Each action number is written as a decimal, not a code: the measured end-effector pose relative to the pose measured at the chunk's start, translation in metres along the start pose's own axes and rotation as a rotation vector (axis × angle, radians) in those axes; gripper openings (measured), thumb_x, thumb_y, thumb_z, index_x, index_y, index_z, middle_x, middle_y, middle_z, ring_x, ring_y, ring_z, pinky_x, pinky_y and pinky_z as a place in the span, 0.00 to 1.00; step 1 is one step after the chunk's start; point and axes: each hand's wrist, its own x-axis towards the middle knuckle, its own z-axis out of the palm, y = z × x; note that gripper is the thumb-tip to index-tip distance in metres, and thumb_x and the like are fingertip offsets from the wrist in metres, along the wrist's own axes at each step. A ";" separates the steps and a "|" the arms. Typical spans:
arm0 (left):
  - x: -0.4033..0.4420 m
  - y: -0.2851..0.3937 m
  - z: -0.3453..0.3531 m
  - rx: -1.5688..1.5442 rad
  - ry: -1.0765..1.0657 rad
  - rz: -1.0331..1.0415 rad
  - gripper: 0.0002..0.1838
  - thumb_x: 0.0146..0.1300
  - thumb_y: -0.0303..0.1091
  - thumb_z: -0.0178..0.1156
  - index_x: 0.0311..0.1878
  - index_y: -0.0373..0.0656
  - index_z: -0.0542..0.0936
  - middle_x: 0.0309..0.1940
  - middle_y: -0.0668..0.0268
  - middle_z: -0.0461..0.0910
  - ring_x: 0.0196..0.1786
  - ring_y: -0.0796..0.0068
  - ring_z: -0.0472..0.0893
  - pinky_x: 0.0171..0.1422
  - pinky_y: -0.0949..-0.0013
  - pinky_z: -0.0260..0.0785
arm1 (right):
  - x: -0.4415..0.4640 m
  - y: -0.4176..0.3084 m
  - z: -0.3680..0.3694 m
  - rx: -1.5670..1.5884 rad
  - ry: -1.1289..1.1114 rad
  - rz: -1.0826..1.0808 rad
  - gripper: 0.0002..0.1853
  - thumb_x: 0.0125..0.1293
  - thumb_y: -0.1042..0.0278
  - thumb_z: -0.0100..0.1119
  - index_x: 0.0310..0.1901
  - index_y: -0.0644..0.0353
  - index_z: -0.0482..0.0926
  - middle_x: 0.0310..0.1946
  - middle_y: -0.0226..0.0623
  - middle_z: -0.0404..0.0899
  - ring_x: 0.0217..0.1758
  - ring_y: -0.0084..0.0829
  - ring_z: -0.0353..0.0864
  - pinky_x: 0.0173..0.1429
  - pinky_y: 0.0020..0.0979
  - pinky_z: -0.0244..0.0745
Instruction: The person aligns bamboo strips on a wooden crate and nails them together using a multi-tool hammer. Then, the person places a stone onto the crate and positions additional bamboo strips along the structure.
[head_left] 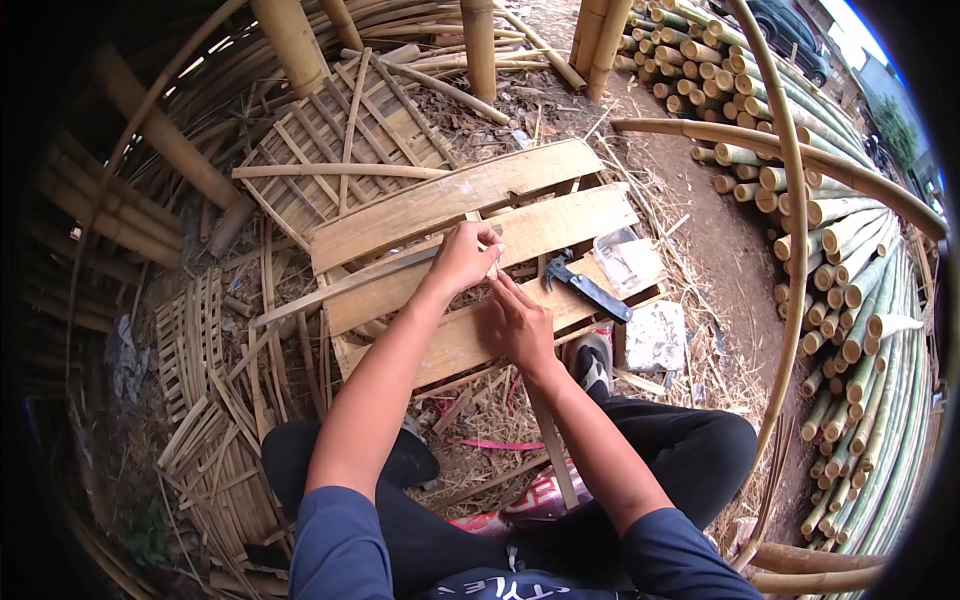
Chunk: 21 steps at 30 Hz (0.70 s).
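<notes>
My left hand [465, 258] is closed, its fingertips pinched at the crossing of two flat bamboo strips above the slatted wooden bench. One bamboo strip [350, 288] stretches leftward from that hand across the slats. The other bamboo strip [552, 450] passes beneath my right hand [523, 325] and comes down toward my lap. My right hand's fingers press together on this strip, just below the left fingertips. Whether a small piece such as a nail sits between the fingers is hidden. A hammer [590, 290] with a dark handle lies to the right on the bench.
A clear plastic box [628, 262] stands on the bench's [455, 205] right end, near a whitish block [655, 337]. Bamboo lattice panels [345, 135] lie beyond and to the left. Cut bamboo poles [850, 290] are stacked at right, behind a curved bamboo pole [797, 200].
</notes>
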 end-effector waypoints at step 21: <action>0.006 -0.018 -0.046 -0.841 0.394 -0.197 0.08 0.65 0.23 0.63 0.35 0.42 0.73 0.30 0.60 0.85 0.30 0.72 0.87 0.31 0.73 0.77 | 0.001 -0.005 -0.003 0.033 0.014 0.006 0.25 0.55 0.76 0.67 0.58 0.59 0.82 0.64 0.40 0.81 0.52 0.47 0.88 0.54 0.41 0.85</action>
